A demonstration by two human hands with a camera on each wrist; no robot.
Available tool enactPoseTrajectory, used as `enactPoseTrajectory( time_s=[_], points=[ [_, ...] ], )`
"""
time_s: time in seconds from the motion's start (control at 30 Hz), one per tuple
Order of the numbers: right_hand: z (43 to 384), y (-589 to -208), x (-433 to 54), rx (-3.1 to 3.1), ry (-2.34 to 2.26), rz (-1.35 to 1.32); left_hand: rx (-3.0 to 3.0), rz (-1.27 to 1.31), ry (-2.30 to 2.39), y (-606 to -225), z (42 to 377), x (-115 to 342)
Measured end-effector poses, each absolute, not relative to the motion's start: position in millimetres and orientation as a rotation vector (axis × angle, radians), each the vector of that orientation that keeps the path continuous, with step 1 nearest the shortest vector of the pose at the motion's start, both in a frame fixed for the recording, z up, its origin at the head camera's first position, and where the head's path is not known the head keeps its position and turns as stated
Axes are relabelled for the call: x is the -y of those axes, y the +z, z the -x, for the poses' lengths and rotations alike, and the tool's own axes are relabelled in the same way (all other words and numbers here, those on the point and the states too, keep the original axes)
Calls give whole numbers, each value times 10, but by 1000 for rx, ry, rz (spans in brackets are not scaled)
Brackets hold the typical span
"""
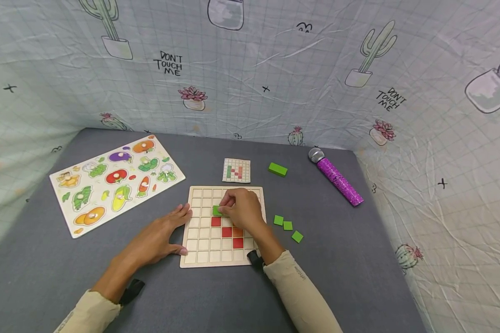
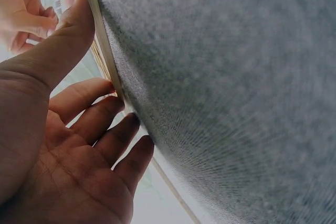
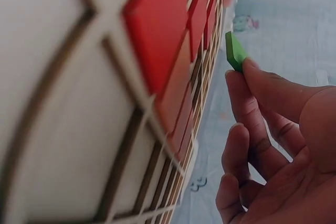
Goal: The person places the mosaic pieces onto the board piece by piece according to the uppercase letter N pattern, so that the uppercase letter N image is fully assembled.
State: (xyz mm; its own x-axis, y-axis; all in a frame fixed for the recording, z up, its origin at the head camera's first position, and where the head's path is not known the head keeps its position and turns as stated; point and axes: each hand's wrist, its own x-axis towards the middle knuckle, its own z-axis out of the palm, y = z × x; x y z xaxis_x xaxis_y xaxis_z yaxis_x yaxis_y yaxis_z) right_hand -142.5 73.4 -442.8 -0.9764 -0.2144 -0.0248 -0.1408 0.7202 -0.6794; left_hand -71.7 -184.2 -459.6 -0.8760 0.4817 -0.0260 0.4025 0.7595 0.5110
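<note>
My right hand point(image 1: 242, 208) pinches a green square tile point(image 3: 234, 52) between thumb and fingertips, just over the wooden grid board point(image 1: 198, 257). In the head view that tile shows at the upper middle of the grid, partly covered by the fingers. Red tiles point(image 1: 238, 243) and an orange tile point(image 1: 238, 232) sit in the board's cells, stepping down to the right; the right hand and wrist hide some cells. At the board's left edge rests my left hand point(image 1: 156, 238), its thumb and fingers spread along the rim.
Right of the board lie loose green tiles point(image 1: 288, 225), with a green block point(image 1: 278, 169) farther back. A small pattern card point(image 1: 246, 163) is behind the board. A vegetable puzzle board point(image 1: 104, 155) lies at left, a glittery purple microphone point(image 1: 339, 181) at right.
</note>
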Motion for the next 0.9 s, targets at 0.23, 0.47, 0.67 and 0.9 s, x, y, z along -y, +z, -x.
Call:
enactPoseTrajectory(
  time_s=[0.23, 0.47, 0.67, 0.9],
  points=[
    [1487, -4416, -556, -2845, -1032, 360, -2801, -721, 769, -4604, 718, 1855],
    [1527, -4444, -423, -2883, -912, 381, -2805, -730, 766, -4603, 716, 1853],
    [1535, -4447, -338, -2887, -791, 365, -2803, -730, 765, -4606, 716, 1851],
    [1545, -4457, -305, -2910, -669, 389, -2800, -725, 772, -4613, 722, 1858]
  ],
)
